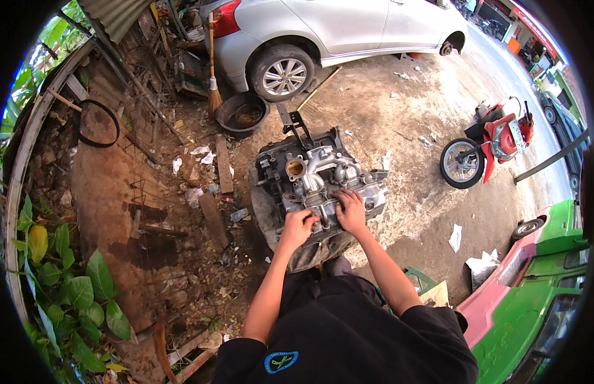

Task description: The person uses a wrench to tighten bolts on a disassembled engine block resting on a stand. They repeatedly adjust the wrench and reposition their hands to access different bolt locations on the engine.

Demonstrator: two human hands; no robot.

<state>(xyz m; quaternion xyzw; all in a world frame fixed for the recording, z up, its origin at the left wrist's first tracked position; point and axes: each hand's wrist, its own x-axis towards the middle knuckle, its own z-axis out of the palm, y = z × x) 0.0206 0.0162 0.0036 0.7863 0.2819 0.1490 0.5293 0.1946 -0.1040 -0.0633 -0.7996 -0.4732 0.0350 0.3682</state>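
Note:
A greasy engine (367, 192) sits before me on a dirty cloth-like cover (265, 214). Silver intake pipes (322, 160) run across its top, beside a round opening (296, 168) with a brownish inside. At the near edge my left hand (298, 227) is closed, thumb and fingers pinched together by a short metal pipe (324, 216). Whatever those fingers hold is too small to make out. My right hand (351, 210) rests on the engine's top just right of that pipe, fingers apart and slightly bent, with nothing visible in it.
A dark bracket (296, 127) juts from the engine's far side. Beyond stand a black basin (242, 115), a broom (214, 96) and a silver car (348, 29). Wooden planks (214, 221) lie leftward among litter. On the right are a red motorcycle (502, 141) and a green-and-pink vehicle (521, 301).

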